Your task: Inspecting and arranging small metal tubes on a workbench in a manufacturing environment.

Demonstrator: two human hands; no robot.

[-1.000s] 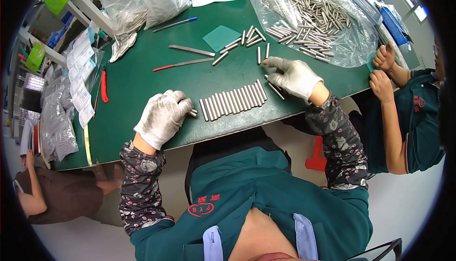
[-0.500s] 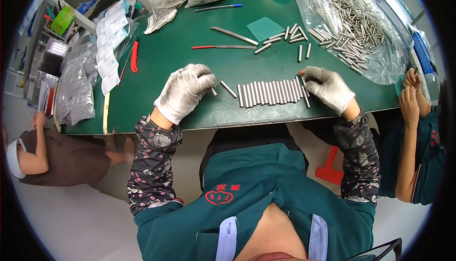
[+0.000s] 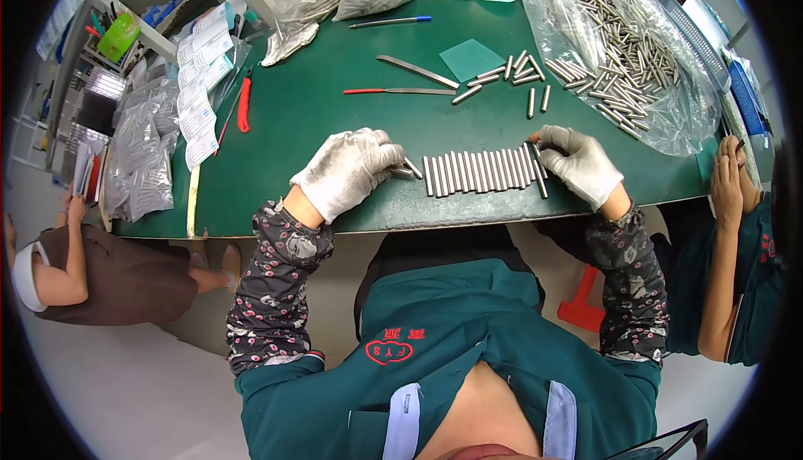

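Note:
A row of short steel pins (image 3: 477, 171) lies side by side near the table's front edge. At its left end, my left hand (image 3: 347, 174), in a white glove, is closed with a steel pin (image 3: 401, 173) at its fingertips. Another loose pin (image 3: 413, 167) lies tilted against those fingertips, just short of the row. My right hand (image 3: 579, 163), gloved with one fingertip bare, has its fingers bent around the end pin (image 3: 540, 174) on the row's right side. That pin sits slightly lower than the others.
Several loose pins (image 3: 531, 104) lie behind the row, by a green square sheet (image 3: 473, 60). A plastic bag (image 3: 552, 33) spills many pins at the back right. Two flat files (image 3: 416, 71), a pen (image 3: 390, 22) and a red-handled tool (image 3: 244, 105) lie farther left. A co-worker's hands (image 3: 728, 176) are at right.
My left hand has moved right with its pin, up to the loose pin beside the row. My right hand stays at the row's right end. The whole view has shifted slightly.

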